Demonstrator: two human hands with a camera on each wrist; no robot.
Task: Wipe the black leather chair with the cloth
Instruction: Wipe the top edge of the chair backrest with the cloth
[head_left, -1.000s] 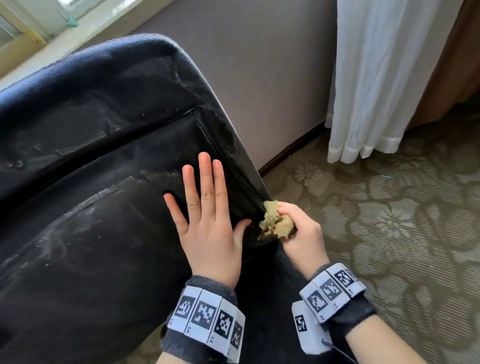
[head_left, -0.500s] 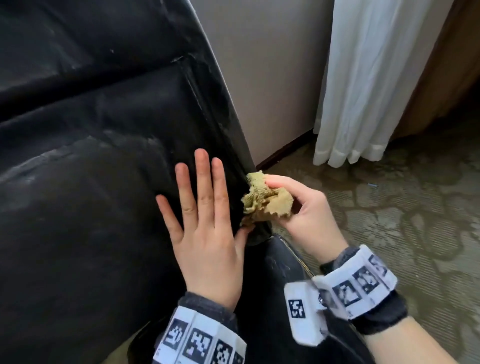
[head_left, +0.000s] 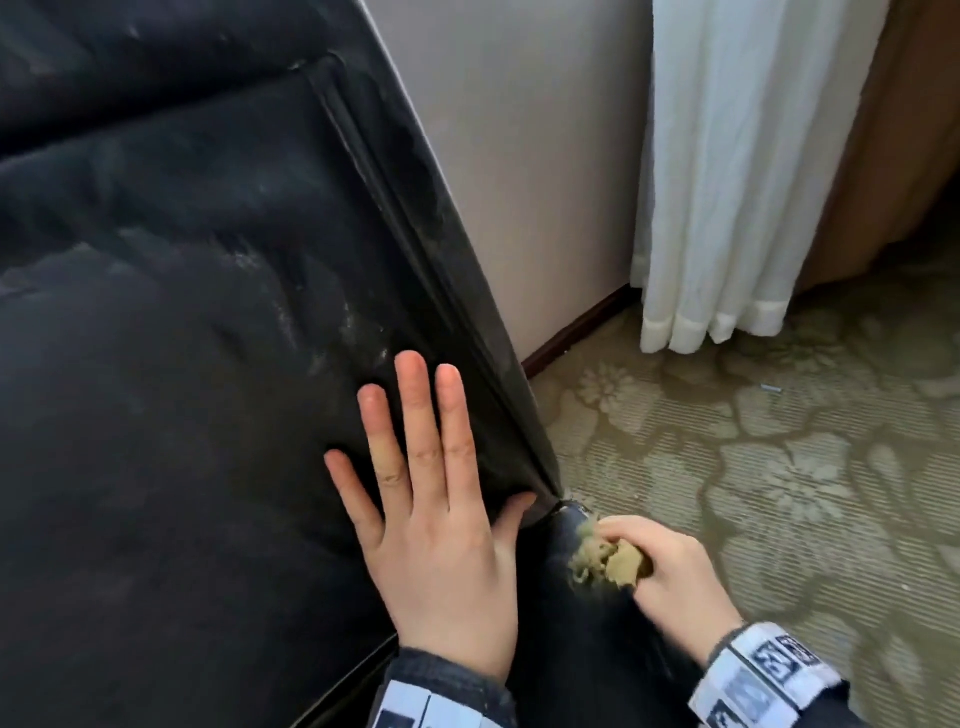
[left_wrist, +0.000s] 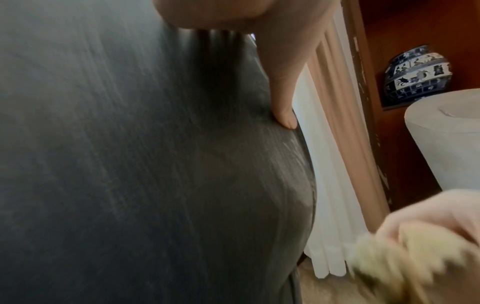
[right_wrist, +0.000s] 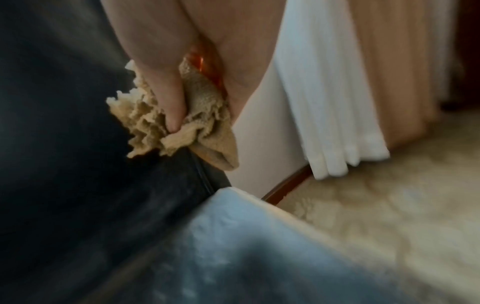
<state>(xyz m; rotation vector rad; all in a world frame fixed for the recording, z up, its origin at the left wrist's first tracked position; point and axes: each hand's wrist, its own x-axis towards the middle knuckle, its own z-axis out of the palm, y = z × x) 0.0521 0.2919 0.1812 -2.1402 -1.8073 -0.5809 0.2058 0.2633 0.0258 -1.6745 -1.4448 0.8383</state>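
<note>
A black leather chair (head_left: 197, 322), its dusty surface streaked pale, stands against a grey wall (head_left: 530, 156) on floral patterned carpet (head_left: 779, 467), beside a white curtain (head_left: 727, 182). My left hand (head_left: 441, 545) lies flat on the leather with fingers spread and straight, the thumb resting by the piped seam. My right hand (head_left: 670, 577) pinches the crumpled tan cloth (head_left: 608, 564) in curled fingers, pressing it to the chair's edge just below that seam. On a wooden shelf (left_wrist: 369, 61) sits a blue-and-white patterned jar (left_wrist: 418, 76); its contents cannot be seen.
</note>
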